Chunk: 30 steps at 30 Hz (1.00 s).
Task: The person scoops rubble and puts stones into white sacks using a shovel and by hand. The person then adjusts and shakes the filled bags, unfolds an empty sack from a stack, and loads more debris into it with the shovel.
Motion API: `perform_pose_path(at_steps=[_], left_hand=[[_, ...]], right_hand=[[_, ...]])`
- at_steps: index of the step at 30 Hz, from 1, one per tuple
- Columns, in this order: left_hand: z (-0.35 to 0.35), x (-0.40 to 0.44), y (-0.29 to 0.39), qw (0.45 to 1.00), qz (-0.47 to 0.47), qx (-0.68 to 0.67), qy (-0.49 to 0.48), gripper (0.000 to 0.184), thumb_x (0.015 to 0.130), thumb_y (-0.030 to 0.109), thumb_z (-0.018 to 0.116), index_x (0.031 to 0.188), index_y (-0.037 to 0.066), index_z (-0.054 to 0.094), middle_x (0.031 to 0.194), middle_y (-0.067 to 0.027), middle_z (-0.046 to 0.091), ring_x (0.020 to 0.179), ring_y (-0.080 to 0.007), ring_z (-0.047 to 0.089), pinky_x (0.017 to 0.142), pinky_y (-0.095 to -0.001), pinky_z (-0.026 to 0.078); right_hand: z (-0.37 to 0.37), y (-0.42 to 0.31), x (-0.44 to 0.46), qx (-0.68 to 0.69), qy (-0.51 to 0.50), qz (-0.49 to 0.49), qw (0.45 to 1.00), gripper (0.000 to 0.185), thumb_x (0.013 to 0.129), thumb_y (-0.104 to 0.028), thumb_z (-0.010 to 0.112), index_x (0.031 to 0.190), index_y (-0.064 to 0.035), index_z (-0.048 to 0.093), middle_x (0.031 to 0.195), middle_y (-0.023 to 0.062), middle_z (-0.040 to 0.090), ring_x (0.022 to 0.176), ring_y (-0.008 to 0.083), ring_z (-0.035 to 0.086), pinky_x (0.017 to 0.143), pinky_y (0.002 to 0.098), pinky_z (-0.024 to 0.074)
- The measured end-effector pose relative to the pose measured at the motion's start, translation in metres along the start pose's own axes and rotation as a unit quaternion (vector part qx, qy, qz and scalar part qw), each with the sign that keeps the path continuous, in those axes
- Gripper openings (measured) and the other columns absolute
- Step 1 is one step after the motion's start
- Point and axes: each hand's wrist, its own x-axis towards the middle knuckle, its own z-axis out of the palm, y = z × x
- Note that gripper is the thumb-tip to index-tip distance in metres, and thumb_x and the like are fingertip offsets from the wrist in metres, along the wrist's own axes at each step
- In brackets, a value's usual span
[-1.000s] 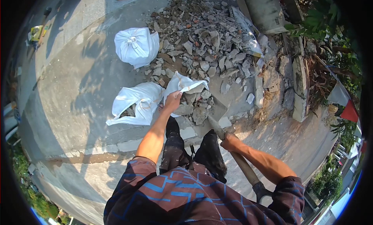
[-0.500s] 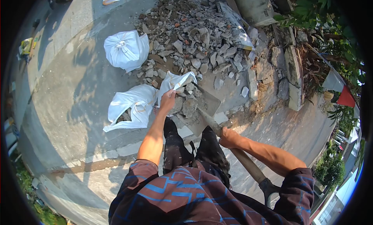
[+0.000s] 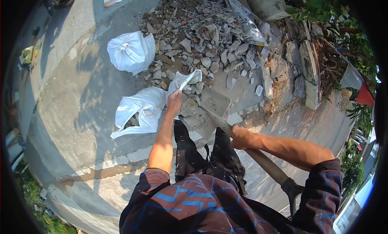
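Note:
My left hand [image 3: 174, 103] is closed on the rim of a white sack [image 3: 182, 79], pulling its mouth up at the front of the rubble pile. Grey concrete chunks [image 3: 189, 107] lie at the sack's mouth; how full it is inside is hidden. Wrapped round the wooden shaft of a shovel [image 3: 266, 167] is my right hand [image 3: 241, 137], low on the shaft near the blade. The shovel's flat metal blade [image 3: 215, 101] points at the sack, mostly bare and dusty. Its dark handle end reaches back beside my right sleeve.
A large rubble pile [image 3: 202, 36] spreads ahead. One tied white sack [image 3: 131, 52] stands left of it, and a partly open white sack [image 3: 141, 109] sits nearer. Broken concrete slabs [image 3: 309, 72] and plants [image 3: 347, 24] line the right. A small flag string [image 3: 351, 78] hangs there.
Chunks that lay against the shovel blade have dropped toward the sack, and more of the blade shows. Both hands keep their grips. The view has shifted slightly.

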Motion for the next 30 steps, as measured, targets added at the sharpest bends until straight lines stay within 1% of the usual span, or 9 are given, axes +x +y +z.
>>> perform_pose_path(at_steps=[1,10,11,13,17,20,21,25,30], left_hand=[[-0.001,-0.002,0.002,0.999,-0.039,-0.007,-0.009,0.040,0.100,0.024,0.047,0.130,0.000,0.054,0.113,-0.0082,0.063,0.104,-0.0137,0.052,0.091,-0.0275,0.040],[0.001,-0.010,0.008,0.997,-0.012,-0.072,-0.004,0.040,0.099,0.027,0.050,0.130,0.002,0.056,0.107,-0.0058,0.059,0.096,-0.0108,0.049,0.083,-0.0262,0.040],[0.011,-0.012,0.022,0.995,-0.092,-0.002,-0.035,0.037,0.100,0.023,0.047,0.126,-0.001,0.058,0.105,-0.0051,0.063,0.095,-0.0117,0.053,0.085,-0.0244,0.041],[0.019,-0.017,-0.006,0.998,-0.061,-0.034,-0.004,0.037,0.100,0.024,0.047,0.125,-0.001,0.058,0.100,-0.0045,0.063,0.090,-0.0116,0.053,0.082,-0.0244,0.042],[0.003,-0.005,0.013,0.999,-0.030,-0.026,0.009,0.037,0.099,0.023,0.049,0.125,-0.001,0.058,0.089,-0.0025,0.059,0.080,-0.0113,0.049,0.075,-0.0248,0.042],[0.001,0.002,-0.001,0.996,-0.004,-0.049,0.074,0.038,0.099,0.024,0.050,0.125,-0.002,0.056,0.083,0.0000,0.056,0.076,-0.0106,0.045,0.070,-0.0249,0.040],[-0.006,0.010,0.003,0.998,-0.007,-0.042,0.042,0.037,0.099,0.024,0.050,0.125,-0.003,0.056,0.083,0.0001,0.056,0.076,-0.0106,0.045,0.070,-0.0250,0.040],[-0.018,0.025,0.006,0.997,0.033,-0.046,0.053,0.038,0.099,0.024,0.049,0.122,-0.006,0.057,0.083,-0.0003,0.055,0.077,-0.0107,0.045,0.070,-0.0255,0.040],[-0.018,0.000,-0.014,0.987,-0.036,-0.131,0.086,0.035,0.099,0.021,0.049,0.123,-0.003,0.058,0.098,-0.0027,0.059,0.089,-0.0127,0.050,0.082,-0.0266,0.041]], right_hand=[[0.001,0.003,0.001,0.004,-0.001,0.000,1.000,0.044,0.071,-0.014,0.056,0.101,0.0164,0.046,0.085,0.0328,0.063,0.086,0.0438,0.066,0.073,0.0450,0.0547],[-0.014,0.021,0.015,-0.060,-0.011,-0.103,0.993,0.038,0.072,-0.016,0.053,0.095,0.0137,0.051,0.076,0.0298,0.063,0.069,0.0395,0.067,0.065,0.0416,0.0549],[-0.031,0.002,0.018,-0.045,-0.085,-0.070,0.993,0.040,0.073,-0.017,0.054,0.097,0.0142,0.051,0.077,0.0290,0.064,0.071,0.0394,0.067,0.066,0.0421,0.0548],[-0.023,-0.008,0.037,-0.082,-0.128,-0.054,0.987,0.045,0.074,-0.019,0.057,0.101,0.0163,0.050,0.077,0.0265,0.065,0.071,0.0391,0.068,0.064,0.0426,0.0548],[-0.052,-0.004,0.034,0.064,-0.195,0.040,0.978,0.025,0.071,-0.015,0.056,0.078,0.0088,0.061,0.072,0.0249,0.066,0.064,0.0351,0.068,0.056,0.0405,0.0549],[-0.033,-0.007,0.032,-0.132,-0.070,-0.053,0.987,0.035,0.071,-0.012,0.056,0.093,0.0162,0.054,0.072,0.0240,0.066,0.064,0.0308,0.069,0.056,0.0398,0.0558],[-0.065,-0.012,0.013,0.009,-0.167,-0.033,0.985,0.047,0.071,-0.016,0.057,0.099,0.0213,0.047,0.074,0.0284,0.065,0.070,0.0344,0.070,0.061,0.0408,0.0558],[-0.020,0.006,0.017,-0.197,-0.019,-0.062,0.978,0.035,0.071,-0.006,0.051,0.099,0.0160,0.048,0.083,0.0285,0.065,0.080,0.0365,0.069,0.069,0.0404,0.0556],[0.004,0.021,-0.007,-0.098,-0.014,0.013,0.995,0.042,0.077,-0.008,0.052,0.112,0.0134,0.044,0.089,0.0294,0.063,0.084,0.0402,0.067,0.074,0.0426,0.0544]])
